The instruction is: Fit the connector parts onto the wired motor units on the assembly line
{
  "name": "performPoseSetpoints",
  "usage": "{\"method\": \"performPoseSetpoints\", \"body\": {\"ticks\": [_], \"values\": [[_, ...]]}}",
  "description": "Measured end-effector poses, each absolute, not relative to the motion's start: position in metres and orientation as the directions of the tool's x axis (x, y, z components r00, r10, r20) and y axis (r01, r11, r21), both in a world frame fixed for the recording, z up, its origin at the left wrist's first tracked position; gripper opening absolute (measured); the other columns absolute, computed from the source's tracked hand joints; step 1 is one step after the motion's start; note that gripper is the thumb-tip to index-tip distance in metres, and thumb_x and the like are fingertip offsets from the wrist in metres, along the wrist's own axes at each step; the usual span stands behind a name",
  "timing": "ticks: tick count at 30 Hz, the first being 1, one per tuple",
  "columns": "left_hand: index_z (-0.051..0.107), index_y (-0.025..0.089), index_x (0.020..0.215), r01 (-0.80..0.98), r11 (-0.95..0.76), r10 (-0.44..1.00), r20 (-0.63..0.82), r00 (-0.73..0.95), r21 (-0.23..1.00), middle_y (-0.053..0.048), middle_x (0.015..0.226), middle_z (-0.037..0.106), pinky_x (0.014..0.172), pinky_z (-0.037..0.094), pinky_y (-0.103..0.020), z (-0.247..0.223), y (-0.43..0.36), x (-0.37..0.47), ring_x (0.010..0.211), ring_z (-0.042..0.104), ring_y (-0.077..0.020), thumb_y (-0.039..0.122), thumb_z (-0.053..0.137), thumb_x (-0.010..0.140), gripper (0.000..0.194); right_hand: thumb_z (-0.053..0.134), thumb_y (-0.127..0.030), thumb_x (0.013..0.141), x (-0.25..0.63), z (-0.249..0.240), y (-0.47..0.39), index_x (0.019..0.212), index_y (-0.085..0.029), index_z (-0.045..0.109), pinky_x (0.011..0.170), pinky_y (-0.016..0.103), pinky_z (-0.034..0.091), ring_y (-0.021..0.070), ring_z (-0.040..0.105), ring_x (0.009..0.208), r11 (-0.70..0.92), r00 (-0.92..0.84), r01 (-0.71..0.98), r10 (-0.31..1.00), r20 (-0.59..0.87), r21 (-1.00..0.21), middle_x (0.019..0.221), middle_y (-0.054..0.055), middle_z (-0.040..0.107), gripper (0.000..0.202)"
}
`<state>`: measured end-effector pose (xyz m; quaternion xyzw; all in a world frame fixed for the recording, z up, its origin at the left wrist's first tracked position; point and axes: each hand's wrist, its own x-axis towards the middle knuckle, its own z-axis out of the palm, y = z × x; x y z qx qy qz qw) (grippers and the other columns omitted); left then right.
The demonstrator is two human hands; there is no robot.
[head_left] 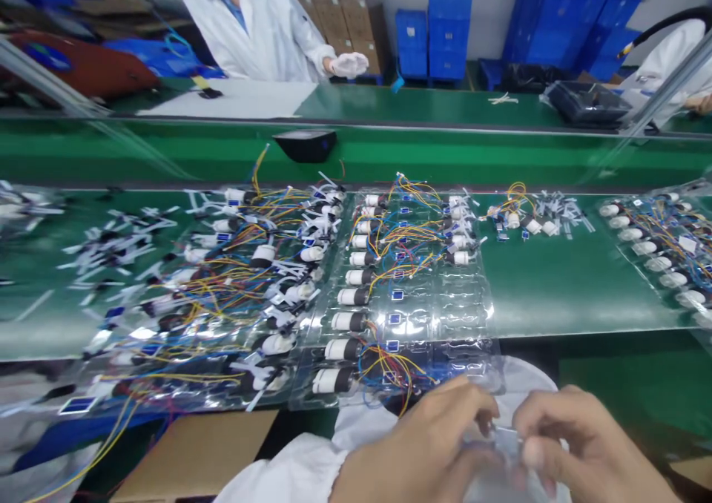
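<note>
Low in the head view, my left hand [426, 444] and my right hand [584, 440] come together in front of my white-sleeved body. Fingers of both hands are closed in a pinch around a small pale, shiny piece [506, 440], blurred and partly hidden, so its kind is unclear. Just beyond my left hand lies a clear plastic tray [467, 317] with white-and-black cylindrical parts [339, 349] in its left column and yellow, red and blue wires [392, 362]. Small blue squares [394, 319] run down its middle. A few more cylinders sit at its upper right.
A fuller tray of wired parts [222, 288] lies left, beside loose white-and-black strips [119, 243]. More strips [561, 210] and another filled tray [661, 247] are at right. An open cardboard box [194, 451] stands below the bench edge. A gloved co-worker [267, 24] stands opposite.
</note>
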<state>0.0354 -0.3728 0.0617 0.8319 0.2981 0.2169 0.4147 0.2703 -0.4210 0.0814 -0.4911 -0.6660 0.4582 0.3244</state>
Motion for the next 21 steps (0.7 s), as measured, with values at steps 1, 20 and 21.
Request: {"method": "performPoseSetpoints", "body": {"ticks": [1, 20, 21], "values": [[0.064, 0.024, 0.102, 0.31, -0.466, 0.65, 0.082, 0.756, 0.829, -0.005, 0.1, 0.076, 0.074, 0.062, -0.03, 0.065, -0.366, 0.032, 0.093, 0.075, -0.0247, 0.003, 0.068, 0.085, 0.028, 0.061, -0.043, 0.105, 0.27, 0.091, -0.415, 0.085, -0.025, 0.071, 0.047, 0.019, 0.055, 0.0134, 0.067, 0.051, 0.105, -0.301, 0.308, 0.954, 0.008, -0.946, 0.063, -0.001, 0.072, 0.029], [0.062, 0.017, 0.08, 0.051, 0.024, 0.947, -0.039, 0.32, 0.998, -0.001, 0.064, 0.071, 0.056, 0.054, -0.025, 0.093, -0.215, -0.002, 0.057, 0.069, -0.0146, 0.033, 0.079, 0.083, 0.023, 0.05, -0.06, 0.104, 0.258, 0.025, -0.247, 0.096, -0.023, 0.053, 0.071, 0.036, 0.066, 0.023, 0.077, 0.079, 0.249, 0.036, 0.361, 0.959, 0.281, -0.899, 0.09, 0.011, 0.08, 0.037], [0.062, 0.017, 0.08, 0.059, 0.031, 0.945, -0.048, 0.323, 0.998, -0.001, 0.064, 0.071, 0.055, 0.053, -0.025, 0.089, -0.213, -0.001, 0.056, 0.069, -0.0145, 0.033, 0.079, 0.083, 0.023, 0.049, -0.057, 0.105, 0.258, 0.024, -0.246, 0.097, -0.023, 0.052, 0.07, 0.036, 0.066, 0.0227, 0.077, 0.078, 0.251, 0.023, 0.372, 0.96, 0.279, -0.894, 0.089, 0.01, 0.08, 0.035]]}}
